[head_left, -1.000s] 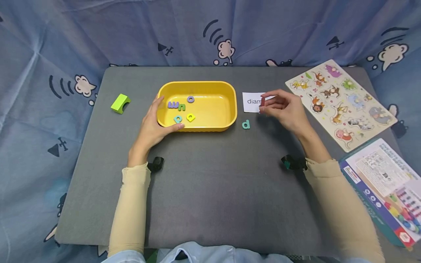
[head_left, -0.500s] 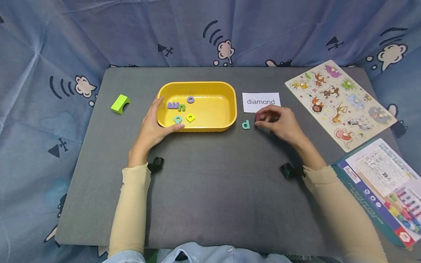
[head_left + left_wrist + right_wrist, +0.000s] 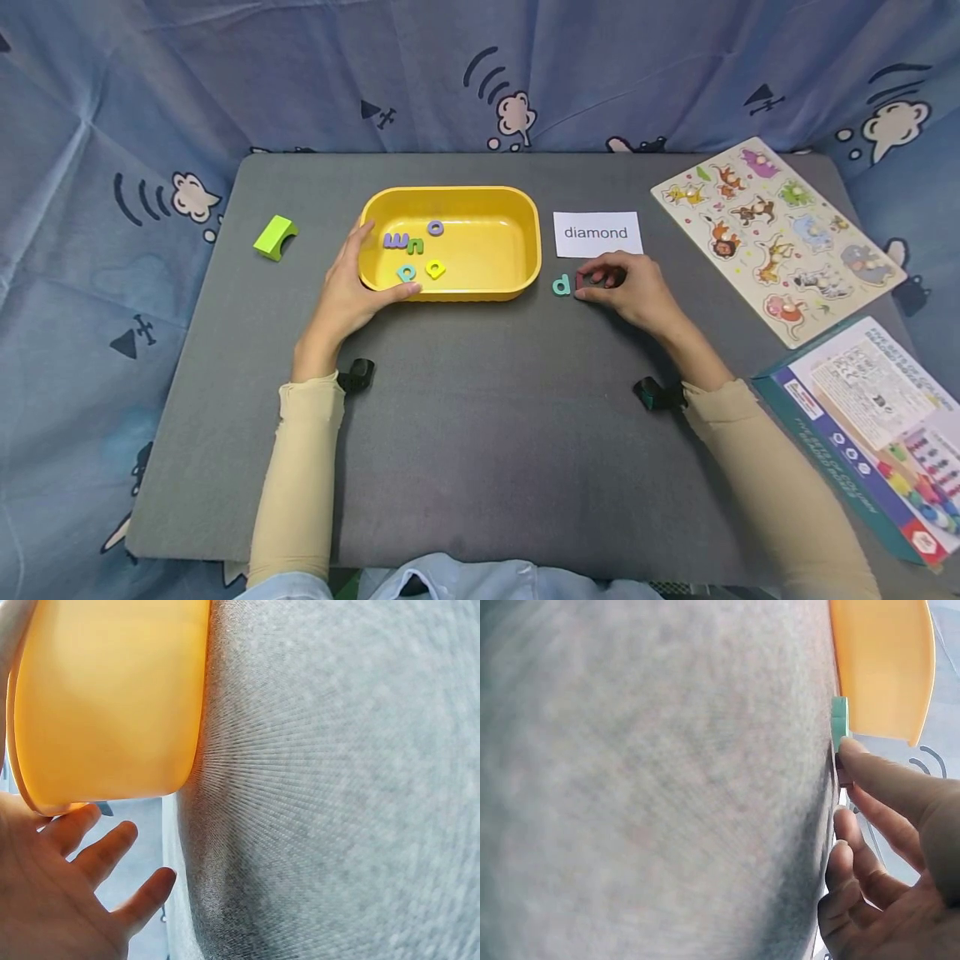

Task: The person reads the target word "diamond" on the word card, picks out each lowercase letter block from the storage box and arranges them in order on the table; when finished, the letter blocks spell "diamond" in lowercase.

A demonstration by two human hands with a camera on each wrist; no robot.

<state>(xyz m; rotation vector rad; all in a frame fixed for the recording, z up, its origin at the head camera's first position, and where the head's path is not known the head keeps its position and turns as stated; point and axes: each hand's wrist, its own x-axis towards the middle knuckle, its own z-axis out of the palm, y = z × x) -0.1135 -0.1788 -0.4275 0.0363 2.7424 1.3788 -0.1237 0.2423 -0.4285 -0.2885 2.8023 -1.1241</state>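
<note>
My left hand [image 3: 348, 287] grips the near left corner of a yellow tray [image 3: 487, 258], thumb along the front rim and fingers at its left side. Inside lie several small letters, among them a purple m [image 3: 395, 241], a green n [image 3: 415, 246] and a purple o [image 3: 435, 227]. Between thumb and forefinger my right hand [image 3: 633, 287] pinches a narrow dark red letter piece [image 3: 579, 282], mostly covered by the fingers. Just left of it a teal letter d [image 3: 561, 285] lies on the table. In the right wrist view, the red piece [image 3: 844, 777] stands close beside the teal letter [image 3: 840, 720].
A white card [image 3: 597, 234] printed "diamond" lies right behind my right hand. Further right are an animal puzzle board [image 3: 765, 242] and a boxed toy set [image 3: 862, 433]. A green arch block [image 3: 275, 237] sits left of the tray on the grey table [image 3: 480, 433].
My right hand has come down from over the card, toward me and slightly left, bringing the red letter piece beside the teal d. The printed word now shows fully. My left hand stays put.
</note>
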